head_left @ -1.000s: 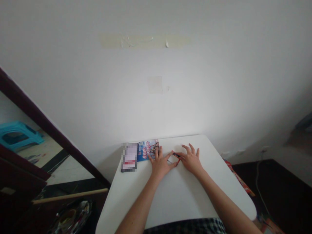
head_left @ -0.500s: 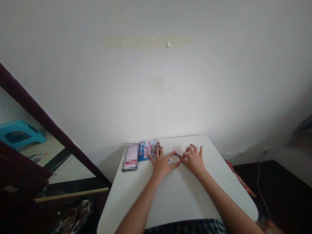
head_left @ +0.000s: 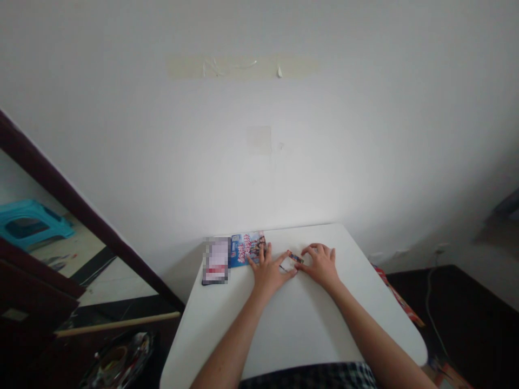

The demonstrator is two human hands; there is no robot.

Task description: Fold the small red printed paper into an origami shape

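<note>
Both my hands rest on a white table point(head_left: 292, 324) near its far edge. My left hand point(head_left: 268, 271) lies flat with its fingers spread, the fingertips touching a blue printed packet point(head_left: 246, 248). My right hand point(head_left: 321, 265) has its fingers curled down onto the tabletop, its fingertips at a small dark and red object point(head_left: 295, 257) that lies between the two hands. Whether the right hand grips that object is not clear. A phone point(head_left: 215, 260) lies left of the packet.
A white wall stands right behind the table. To the left are a dark door frame point(head_left: 81, 216), a turquoise stool point(head_left: 32, 224) and a wooden stick point(head_left: 117, 324). Coloured packaging point(head_left: 395, 294) lies on the dark floor at the right.
My right hand's fingers have curled down from spread to bent, and the hand has shifted slightly. The left hand has stayed flat in place.
</note>
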